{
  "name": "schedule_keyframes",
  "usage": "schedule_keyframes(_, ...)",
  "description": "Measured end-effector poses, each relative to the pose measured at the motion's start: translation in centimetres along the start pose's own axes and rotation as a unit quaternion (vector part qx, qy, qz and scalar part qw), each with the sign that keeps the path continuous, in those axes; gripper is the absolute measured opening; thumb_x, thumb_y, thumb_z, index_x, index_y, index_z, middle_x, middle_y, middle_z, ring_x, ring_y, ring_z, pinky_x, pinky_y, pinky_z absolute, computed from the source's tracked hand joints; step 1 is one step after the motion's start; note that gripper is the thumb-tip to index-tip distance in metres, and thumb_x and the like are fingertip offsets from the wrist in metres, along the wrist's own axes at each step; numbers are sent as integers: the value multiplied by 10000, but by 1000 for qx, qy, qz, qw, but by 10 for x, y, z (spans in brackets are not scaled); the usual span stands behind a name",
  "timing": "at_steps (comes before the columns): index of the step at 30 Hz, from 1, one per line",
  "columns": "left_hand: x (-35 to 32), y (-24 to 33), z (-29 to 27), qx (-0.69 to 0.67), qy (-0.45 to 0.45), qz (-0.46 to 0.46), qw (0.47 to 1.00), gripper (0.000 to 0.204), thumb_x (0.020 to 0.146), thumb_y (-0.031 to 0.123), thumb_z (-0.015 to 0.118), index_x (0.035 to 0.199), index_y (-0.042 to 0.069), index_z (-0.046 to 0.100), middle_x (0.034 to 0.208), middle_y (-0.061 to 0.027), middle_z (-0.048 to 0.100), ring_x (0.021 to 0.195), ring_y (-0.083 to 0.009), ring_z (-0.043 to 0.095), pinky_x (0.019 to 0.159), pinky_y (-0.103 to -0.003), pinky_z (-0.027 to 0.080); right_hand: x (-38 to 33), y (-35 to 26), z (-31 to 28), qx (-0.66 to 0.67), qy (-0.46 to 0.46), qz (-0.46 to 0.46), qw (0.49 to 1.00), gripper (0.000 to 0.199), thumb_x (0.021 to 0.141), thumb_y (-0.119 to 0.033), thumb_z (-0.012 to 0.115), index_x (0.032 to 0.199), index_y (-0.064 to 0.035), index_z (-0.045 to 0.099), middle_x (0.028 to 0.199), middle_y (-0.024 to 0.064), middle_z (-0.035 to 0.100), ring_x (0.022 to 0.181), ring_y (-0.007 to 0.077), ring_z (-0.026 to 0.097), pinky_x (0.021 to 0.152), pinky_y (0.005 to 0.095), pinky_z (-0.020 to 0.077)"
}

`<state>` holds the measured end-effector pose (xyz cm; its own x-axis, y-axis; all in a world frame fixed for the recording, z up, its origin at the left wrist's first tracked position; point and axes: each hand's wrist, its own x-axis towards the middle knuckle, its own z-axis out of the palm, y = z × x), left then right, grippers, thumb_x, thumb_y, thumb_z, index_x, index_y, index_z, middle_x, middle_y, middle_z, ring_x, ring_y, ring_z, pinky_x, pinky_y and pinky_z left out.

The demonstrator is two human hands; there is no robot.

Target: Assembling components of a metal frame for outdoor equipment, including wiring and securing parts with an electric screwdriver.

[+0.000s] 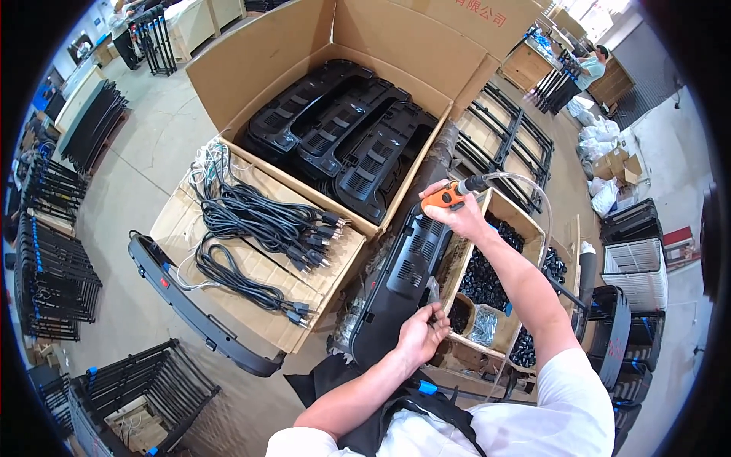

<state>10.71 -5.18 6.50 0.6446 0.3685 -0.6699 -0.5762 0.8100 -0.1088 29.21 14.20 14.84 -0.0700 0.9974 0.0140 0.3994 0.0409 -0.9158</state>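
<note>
A long black plastic housing [391, 301] with vent slots lies in front of me on a wrapped support. My right hand [462, 217] is closed around an orange power screwdriver [443, 196], held over the housing's far right end. A clear hose [539, 190] runs from the tool's black back end. Beside the housing's near right edge is my left hand [423, 335], its fingers curled and pinched together. Whatever they hold is too small to make out. Just right of it sit silver screws [484, 327] in a small compartment.
A wooden bin [454, 283] on the right holds many small black parts [487, 278]. Ahead stands a large carton [266, 57] of black plastic covers [365, 167]. Black power cords [236, 213] lie on cardboard at left, above a curved black part [198, 312]. Two people work farther off.
</note>
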Motion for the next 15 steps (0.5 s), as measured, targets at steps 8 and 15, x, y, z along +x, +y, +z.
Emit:
schedule_keyframes(8, -34, 11, -22, 173, 48, 37, 983, 214, 1115, 216, 526, 1222, 80, 651, 874, 15, 595, 620, -97, 471, 495, -249, 325, -37, -11, -4, 32, 98, -37, 994, 507, 883, -96, 850, 1350, -41, 660, 1214, 88, 764, 1139, 163, 699, 1019, 349, 567)
schedule_keyframes(15, -43, 18, -36, 324, -13, 58, 944, 234, 1136, 195, 500, 1175, 52, 681, 877, 16, 594, 670, -87, 476, 599, -262, 383, -174, -67, -24, 58, 200, 33, 978, 488, 908, -104, 822, 1359, -36, 651, 1244, 108, 767, 1170, 180, 708, 1054, 365, 561)
